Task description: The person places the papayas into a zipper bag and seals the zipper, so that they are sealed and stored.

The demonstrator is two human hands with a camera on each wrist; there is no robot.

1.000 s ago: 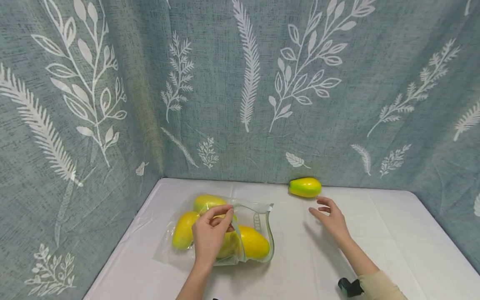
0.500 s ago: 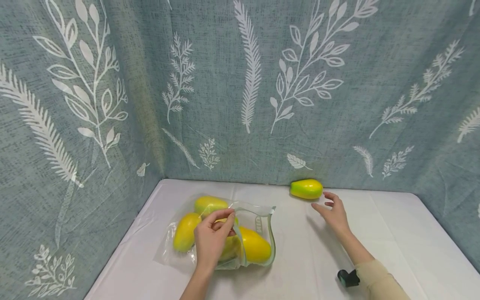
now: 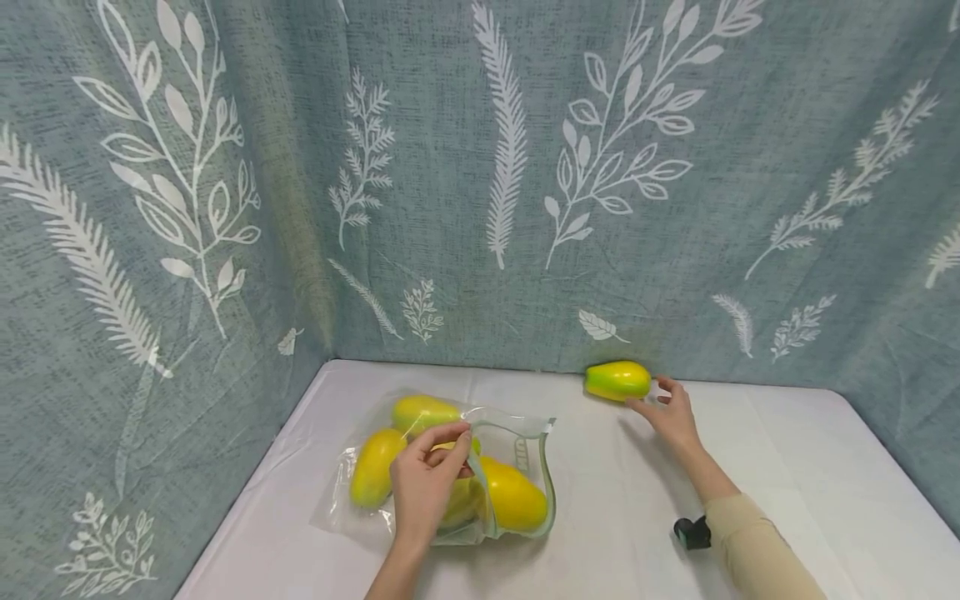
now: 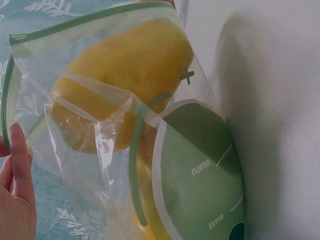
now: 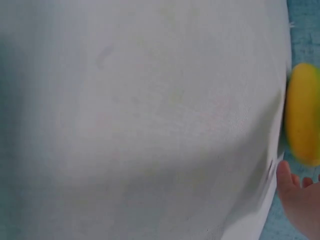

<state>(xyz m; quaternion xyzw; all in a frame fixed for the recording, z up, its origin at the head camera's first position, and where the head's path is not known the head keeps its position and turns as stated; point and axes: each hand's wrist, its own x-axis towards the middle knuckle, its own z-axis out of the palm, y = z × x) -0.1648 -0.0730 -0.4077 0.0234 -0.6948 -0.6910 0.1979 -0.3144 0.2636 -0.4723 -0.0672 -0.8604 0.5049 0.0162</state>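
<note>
A clear zip bag [image 3: 495, 433] with a green-edged mouth lies on the table, several yellow papayas [image 3: 513, 496] inside it. My left hand [image 3: 427, 483] pinches the upper edge of its mouth between thumb and fingers and holds it raised. In the left wrist view, that hand [image 4: 17, 195] is at the green edge, beside a papaya [image 4: 125, 75] seen through the plastic. A lone yellow-green papaya [image 3: 617, 381] lies at the table's back edge. My right hand [image 3: 671, 417] is at its right end, thumb and fingers spread; the right wrist view shows the thumb just below the papaya [image 5: 302, 115].
The white-covered table [image 3: 600, 500] meets a blue-grey curtain [image 3: 450, 208] with white leaf prints right behind the lone papaya. A small black device [image 3: 692, 533] shows beside the right forearm. A green label [image 4: 200, 155] on the bag reads "name" and "time".
My right hand has moved up and in to the right end of the lone papaya. The left hand keeps its pinch on the bag's edge. The whole view has shifted slightly.
</note>
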